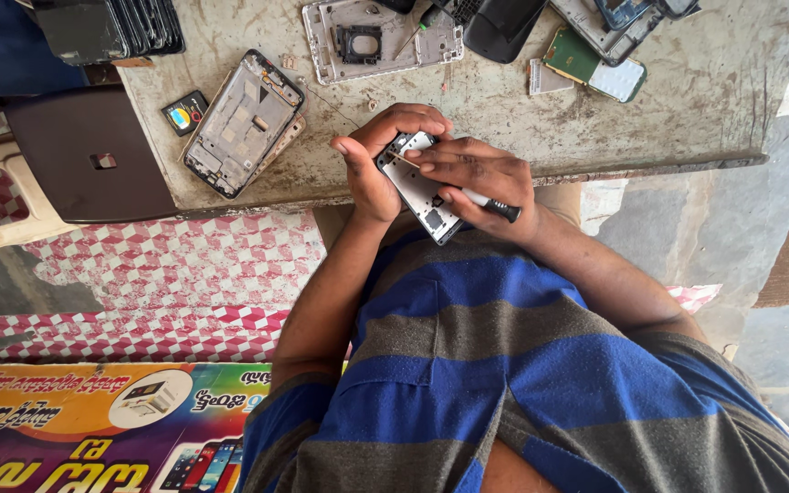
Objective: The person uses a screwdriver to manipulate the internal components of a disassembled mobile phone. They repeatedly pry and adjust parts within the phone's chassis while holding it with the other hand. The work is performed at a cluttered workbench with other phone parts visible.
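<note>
A: Fingers [413,117] of the left hand [374,164] are curled together over the top edge of the opened phone body [420,187], thumb along its near side: clamped on it. Right hand [481,178] fingers are pinched shut round a small screwdriver [495,208], dark handle out past the knuckles, thin shaft running under the fingertips toward the phone's upper corner.

B: Where does the phone sit?

A: Head view only. Held between both hands, just over the near edge of the worn table [687,100], tilted, inner side up.

B: Note on technique?

A: My judgement: keep the left grip firm so the frame cannot twist, hold the tip square in the screw, press lightly. The tip itself is hidden by the fingers.

B: Surroundings?

A: Beyond the fingertips a second stripped phone frame [241,123] and a white back panel [381,38]; a small battery [184,112] farther left.
</note>
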